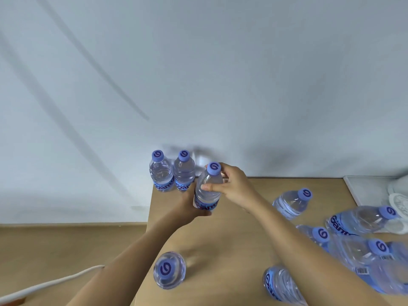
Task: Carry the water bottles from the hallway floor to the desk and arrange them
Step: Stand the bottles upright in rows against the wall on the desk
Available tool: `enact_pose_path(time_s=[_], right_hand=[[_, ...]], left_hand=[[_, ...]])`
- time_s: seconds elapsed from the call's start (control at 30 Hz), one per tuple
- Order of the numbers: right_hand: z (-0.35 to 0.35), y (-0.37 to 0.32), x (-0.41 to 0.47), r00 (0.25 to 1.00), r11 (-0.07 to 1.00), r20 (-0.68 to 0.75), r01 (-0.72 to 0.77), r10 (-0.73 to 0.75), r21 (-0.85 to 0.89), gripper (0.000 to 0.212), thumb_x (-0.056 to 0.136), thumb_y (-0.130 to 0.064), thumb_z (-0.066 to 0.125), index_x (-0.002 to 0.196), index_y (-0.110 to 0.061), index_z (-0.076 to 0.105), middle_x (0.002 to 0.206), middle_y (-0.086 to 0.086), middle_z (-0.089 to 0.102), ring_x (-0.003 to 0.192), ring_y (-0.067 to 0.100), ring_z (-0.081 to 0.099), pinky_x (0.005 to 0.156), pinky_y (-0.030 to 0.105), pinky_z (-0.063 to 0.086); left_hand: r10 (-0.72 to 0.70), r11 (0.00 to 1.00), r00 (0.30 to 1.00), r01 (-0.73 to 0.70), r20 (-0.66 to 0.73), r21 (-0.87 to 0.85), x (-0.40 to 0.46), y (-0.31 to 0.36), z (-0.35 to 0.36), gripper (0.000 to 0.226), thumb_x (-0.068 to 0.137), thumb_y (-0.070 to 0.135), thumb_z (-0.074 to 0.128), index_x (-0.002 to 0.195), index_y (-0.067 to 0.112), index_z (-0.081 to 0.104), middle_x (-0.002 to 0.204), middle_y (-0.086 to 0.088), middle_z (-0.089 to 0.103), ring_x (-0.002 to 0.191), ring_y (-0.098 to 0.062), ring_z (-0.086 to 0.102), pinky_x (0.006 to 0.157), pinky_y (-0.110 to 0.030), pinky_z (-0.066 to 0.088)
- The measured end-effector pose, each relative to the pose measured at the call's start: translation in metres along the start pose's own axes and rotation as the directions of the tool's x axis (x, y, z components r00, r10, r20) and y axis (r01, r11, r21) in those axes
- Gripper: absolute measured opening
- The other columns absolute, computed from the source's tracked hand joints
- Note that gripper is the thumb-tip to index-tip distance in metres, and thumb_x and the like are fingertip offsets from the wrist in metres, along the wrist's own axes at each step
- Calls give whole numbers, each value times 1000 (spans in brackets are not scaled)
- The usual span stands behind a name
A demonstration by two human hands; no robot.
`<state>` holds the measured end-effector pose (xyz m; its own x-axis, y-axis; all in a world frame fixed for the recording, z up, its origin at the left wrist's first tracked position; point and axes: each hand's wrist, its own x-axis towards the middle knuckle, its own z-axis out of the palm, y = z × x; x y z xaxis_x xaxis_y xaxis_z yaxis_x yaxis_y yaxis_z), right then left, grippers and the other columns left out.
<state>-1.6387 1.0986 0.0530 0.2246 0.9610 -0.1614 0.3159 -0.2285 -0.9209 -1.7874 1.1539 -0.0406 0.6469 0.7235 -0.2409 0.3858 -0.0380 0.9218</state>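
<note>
At the desk's [231, 250] back left corner two water bottles [172, 173] stand in a row, and I see both hands gripping a third bottle [207, 188] beside them, left hand [189, 206] low, right hand [231, 184] high. By my count, roughly seven loose bottles [357, 219] remain unarranged, so I judge it under halfway.

My left hand [189, 205] is mostly hidden behind the bottle [207, 188] it grips, so I cannot see its fingertips. At the desk's [231, 239] right edge, blurred bottles [362, 257] overlap and run off frame; I cannot count them. The near-edge bottle [280, 286] is cut off at the bottom.
</note>
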Motion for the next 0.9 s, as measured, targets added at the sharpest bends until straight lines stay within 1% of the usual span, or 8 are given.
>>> enact_pose_path(time_s=[0.07, 0.17, 0.23, 0.43, 0.6, 0.7, 0.8, 0.9], right_hand=[[5, 11, 3, 1000, 1000, -22, -12, 11, -14, 36, 71, -19, 87, 91, -38, 64, 81, -25, 69, 77, -7, 59, 72, 12, 47], [11, 27, 6, 999, 1000, -48, -23, 22, -6, 38, 70, -15, 88, 94, -34, 64, 84, -22, 68, 76, -11, 57, 70, 6, 43], [13, 37, 8, 997, 1000, -66, -31, 31, -2, 40, 70, -13, 88, 98, -30, 65, 87, -19, 68, 79, -7, 59, 72, 5, 43], [11, 52, 19, 992, 1000, -128, -22, 23, 4, 46, 69, -11, 88, 90, -43, 61, 80, -37, 66, 77, -20, 58, 69, 1, 41], [13, 56, 31, 994, 999, -107, -14, 17, 32, 44, 70, -13, 87, 91, -44, 63, 83, -31, 68, 77, -14, 60, 71, 4, 44], [15, 61, 38, 994, 998, -102, -21, 28, 63, 42, 72, -11, 85, 95, -39, 64, 86, -28, 69, 81, -10, 61, 75, 7, 46], [17, 63, 46, 992, 999, -128, 5, 1, 45, 42, 72, -11, 85, 104, -32, 65, 90, -25, 68, 86, -12, 60, 79, 7, 45], [17, 62, 55, 987, 999, -160, 34, -35, -11, 45, 72, -13, 86, 113, -18, 67, 103, -13, 65, 92, -8, 58, 83, 6, 42]], left_hand=[[17, 1000, 1000, -16, -20, 25, 7, -10, 4, 93, 63, 1, 87, 139, 17, 35, 121, 22, 48, 109, -3, 50, 84, -1, 38], [53, 991, 992, -39, -115, 127, 18, -26, 11, 84, 59, 5, 90, 132, 7, 49, 125, -1, 55, 116, -22, 49, 96, -30, 42], [26, 989, 986, -2, -163, 148, 22, -35, 15, 71, 61, 8, 90, 123, 5, 55, 118, -7, 58, 109, -26, 52, 88, -38, 45], [-60, 995, 970, 78, -235, 68, 32, -53, 19, 57, 65, 13, 88, 113, 10, 56, 108, -3, 59, 98, -20, 56, 76, -29, 47], [-106, 993, 968, 114, -227, 22, 41, -56, 25, 56, 65, 10, 89, 109, 14, 55, 97, 9, 60, 86, -4, 57, 67, -10, 46], [-121, 988, 956, 141, -268, 56, 46, -56, 26, 49, 65, 17, 89, 101, 18, 56, 88, 12, 62, 78, -5, 59, 66, -14, 46], [-138, 956, 924, 218, -357, 195, 49, -56, 26, 37, 68, 33, 86, 83, 14, 58, 67, 10, 58, 64, -17, 56, 57, -30, 40], [-187, 945, 897, 276, -400, 176, 52, -54, 28, 34, 74, 36, 81, 80, 8, 63, 58, 8, 55, 62, -24, 51, 57, -32, 33]])
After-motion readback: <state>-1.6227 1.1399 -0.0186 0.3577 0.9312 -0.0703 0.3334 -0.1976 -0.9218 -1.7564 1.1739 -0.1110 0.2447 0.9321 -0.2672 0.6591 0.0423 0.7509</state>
